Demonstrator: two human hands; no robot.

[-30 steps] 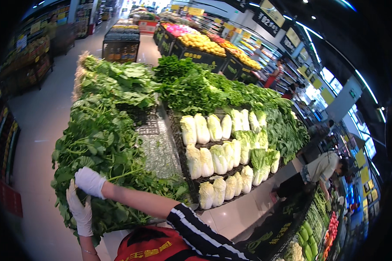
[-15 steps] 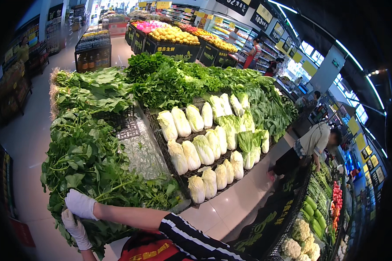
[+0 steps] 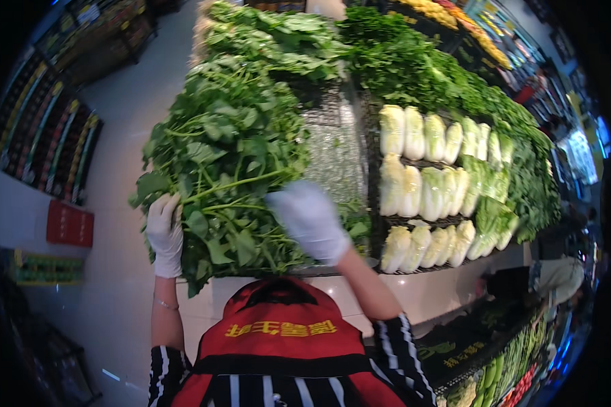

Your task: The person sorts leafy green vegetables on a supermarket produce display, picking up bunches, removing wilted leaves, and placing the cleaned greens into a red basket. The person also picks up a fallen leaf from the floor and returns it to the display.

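Note:
In a white glove, my left hand point(image 3: 164, 234) is at the left front edge of a big heap of leafy greens point(image 3: 227, 156). Its fingers are curled in among the leaves and stems there. My right hand point(image 3: 312, 220), also gloved in white, is over the right front part of the heap, near some long green stems. Motion smears its fingers, so whether they grip a stem does not show. Just right of it lies a bare, wet-looking strip of the display point(image 3: 329, 152) with leaf scraps on it.
Rows of napa cabbages point(image 3: 421, 190) stand in dark crates to the right. Bunched greens point(image 3: 414, 68) line the back. Shelves point(image 3: 47, 129) and a red box point(image 3: 70, 224) are at the left. A person point(image 3: 557, 279) bends by a vegetable stand at the lower right.
My view has swung down toward the greens. My right hand has left the left front edge beside my left hand and moved right across the heap. My left hand stays at the heap's edge.

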